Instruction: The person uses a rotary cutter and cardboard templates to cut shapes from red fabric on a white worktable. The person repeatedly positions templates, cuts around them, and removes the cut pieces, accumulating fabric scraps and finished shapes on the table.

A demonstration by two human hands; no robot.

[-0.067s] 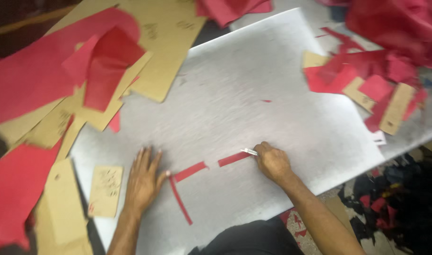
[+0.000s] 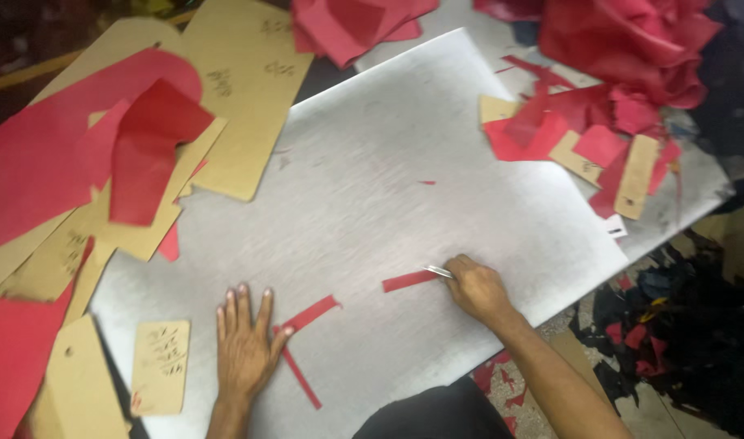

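On the shiny grey tabletop (image 2: pixel 388 162), at about 5 o'clock from its middle, the right hand (image 2: pixel 476 289) had its fingers clenched around a thin silver blade (image 2: pixel 437 271). The blade tip touched the right end of a short red strip (image 2: pixel 410 280). The strip's long side ran from 8 o'clock up to 2 o'clock, almost flat across.

At 7 o'clock, the left hand (image 2: pixel 243 345) lay flat with its fingers spread and released, holding nothing. Just beside it sat a bent red strip (image 2: pixel 307 315) and a long thin red strip (image 2: pixel 299 378) pointing from 11 o'clock to 5 o'clock. A small tan card (image 2: pixel 160 366) lay to its left.

Compared with a moment before, both hands and the strips sat in the same spots.
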